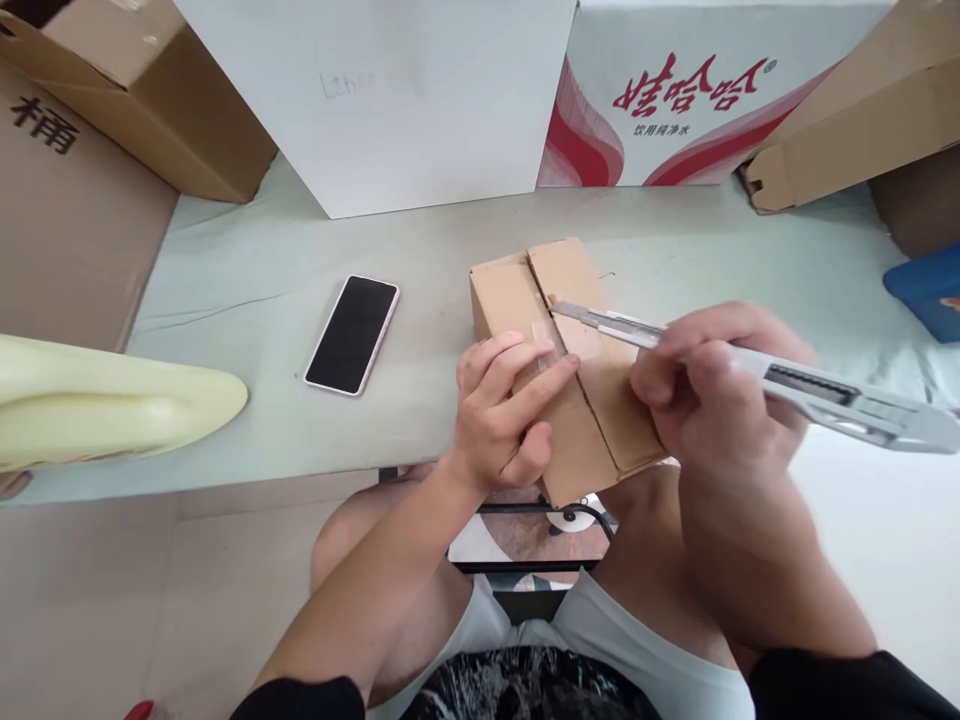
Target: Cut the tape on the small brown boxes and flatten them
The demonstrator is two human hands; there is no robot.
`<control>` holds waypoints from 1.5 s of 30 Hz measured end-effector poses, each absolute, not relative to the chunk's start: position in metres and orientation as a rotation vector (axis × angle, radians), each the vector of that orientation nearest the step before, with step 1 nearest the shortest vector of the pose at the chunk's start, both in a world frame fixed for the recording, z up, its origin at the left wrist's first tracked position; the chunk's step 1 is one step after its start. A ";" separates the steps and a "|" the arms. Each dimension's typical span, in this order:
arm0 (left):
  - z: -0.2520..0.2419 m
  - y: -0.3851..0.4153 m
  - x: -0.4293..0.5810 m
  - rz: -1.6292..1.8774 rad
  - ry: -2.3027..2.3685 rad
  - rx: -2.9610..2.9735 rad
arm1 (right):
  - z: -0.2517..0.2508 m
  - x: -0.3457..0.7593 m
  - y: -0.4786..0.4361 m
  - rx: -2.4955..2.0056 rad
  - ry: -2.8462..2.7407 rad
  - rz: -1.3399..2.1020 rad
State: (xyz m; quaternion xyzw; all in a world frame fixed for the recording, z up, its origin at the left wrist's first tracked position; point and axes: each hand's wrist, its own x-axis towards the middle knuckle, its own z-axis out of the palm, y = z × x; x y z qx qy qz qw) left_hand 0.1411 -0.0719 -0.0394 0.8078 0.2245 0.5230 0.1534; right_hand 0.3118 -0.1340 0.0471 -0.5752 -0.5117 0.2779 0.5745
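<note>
A small brown cardboard box (600, 400) rests at the table's front edge, its top flaps meeting along a seam with clear tape across part of it. My left hand (502, 405) lies on the top of this box, fingers extended over the tape and pressing near the seam. In my right hand (720, 395) is a silver utility knife (832, 390), gripped near its front. Its long blade points left, with the tip touching or just above the seam beyond my left fingers.
A smartphone (352, 335) lies face up to the left, near a pale yellow curved object (112, 405). Behind stand a white box (427, 110) and a red-and-white carton (675, 110). Larger cardboard boxes (67, 210) flank the left, and an open carton (862, 120) the right, above a blue object (930, 290).
</note>
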 end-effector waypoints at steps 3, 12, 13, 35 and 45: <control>-0.038 -0.068 0.139 1.474 0.648 2.378 | 0.046 0.309 -0.131 -1.316 -1.149 0.737; -0.038 -0.064 0.135 1.415 0.623 2.424 | 0.044 0.308 -0.133 -1.553 -1.248 0.560; -0.038 -0.065 0.134 1.411 0.633 2.436 | 0.045 0.307 -0.133 -1.584 -1.248 0.536; -0.042 -0.066 0.132 1.405 0.625 2.391 | 0.050 0.304 -0.129 -1.701 -1.329 0.493; -0.042 -0.067 0.135 1.461 0.612 2.358 | 0.050 0.302 -0.129 -1.787 -1.375 0.459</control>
